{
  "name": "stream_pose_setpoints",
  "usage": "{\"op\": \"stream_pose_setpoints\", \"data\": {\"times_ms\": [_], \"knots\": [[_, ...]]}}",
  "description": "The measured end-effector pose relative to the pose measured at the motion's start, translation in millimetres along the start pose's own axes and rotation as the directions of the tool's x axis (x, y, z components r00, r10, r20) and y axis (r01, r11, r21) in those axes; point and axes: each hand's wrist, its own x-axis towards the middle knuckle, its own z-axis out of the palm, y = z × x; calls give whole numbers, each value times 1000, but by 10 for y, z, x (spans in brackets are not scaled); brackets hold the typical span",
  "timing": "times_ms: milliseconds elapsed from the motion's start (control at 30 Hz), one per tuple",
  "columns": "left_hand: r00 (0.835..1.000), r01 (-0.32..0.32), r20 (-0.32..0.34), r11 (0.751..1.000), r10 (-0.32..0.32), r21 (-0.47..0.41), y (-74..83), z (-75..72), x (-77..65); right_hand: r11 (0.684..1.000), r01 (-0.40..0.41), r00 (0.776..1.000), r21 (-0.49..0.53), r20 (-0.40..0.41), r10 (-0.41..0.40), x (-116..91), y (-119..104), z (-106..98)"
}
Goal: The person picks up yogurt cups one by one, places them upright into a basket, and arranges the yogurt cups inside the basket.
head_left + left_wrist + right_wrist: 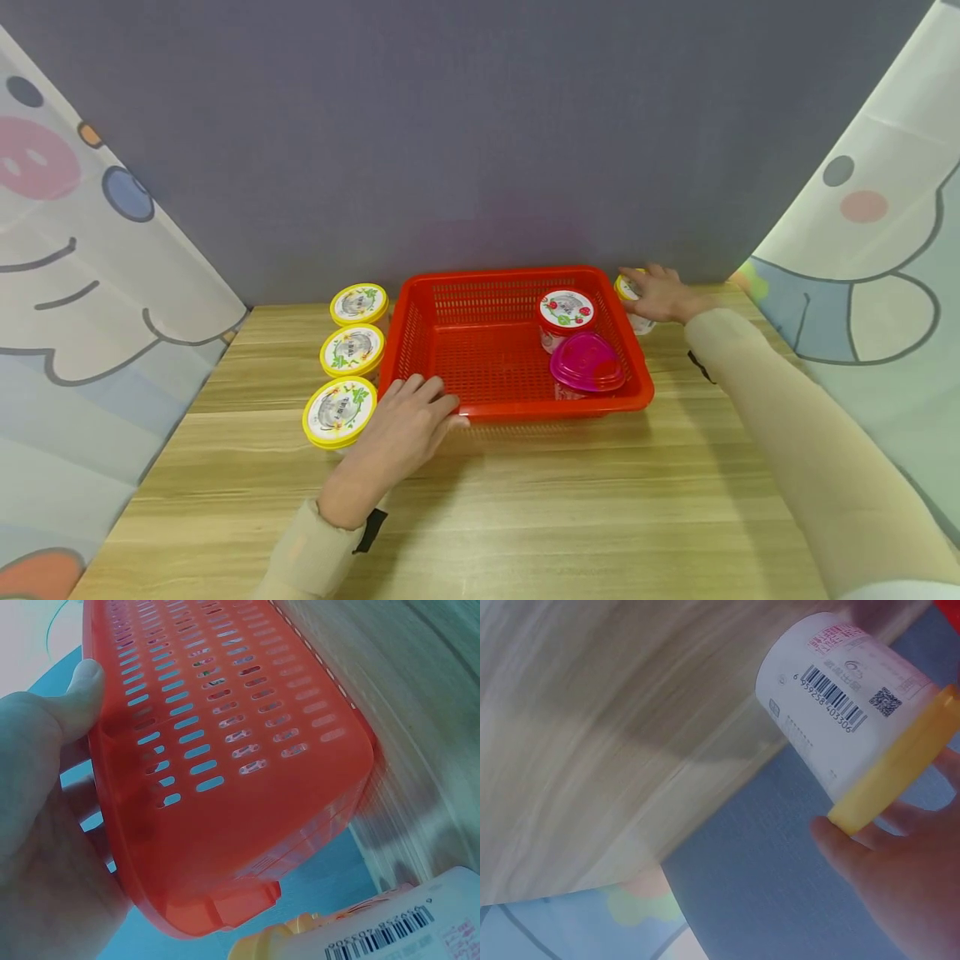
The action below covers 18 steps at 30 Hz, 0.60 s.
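Note:
A red plastic basket (517,410) with slotted walls sits on the table. At its front left corner my left hand (405,429) grips the rim, thumb outside and fingers over the edge in the left wrist view. Inside, on the right, are a tub with a red-rimmed strawberry lid (567,308) and, in front of it, a container with a magenta lid (587,362). Right of the basket, my right hand (662,297) holds a white tub (840,705) by its yellow lid (896,765). The barcode on that tub faces the right wrist camera.
Three yellow-lidded tubs, far (358,303), middle (352,349) and near (340,412), stand in a row close along the basket's left side. A grey panel (480,150) rises behind the wooden table (540,517). Cartoon-printed sheets (862,250) flank both sides.

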Motion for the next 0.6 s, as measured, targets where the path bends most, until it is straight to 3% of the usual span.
{"op": "stream_pose_setpoints", "data": {"times_ms": [300, 600], "knots": [[1000, -2, 2, 1000, 2, 7, 2, -9, -7, 996, -84, 996, -23, 26, 85, 14, -25, -35], [1000, -4, 3, 1000, 4, -1, 1, -5, -11, 995, -92, 994, -26, 49, 93, 33, -32, -46]]}}
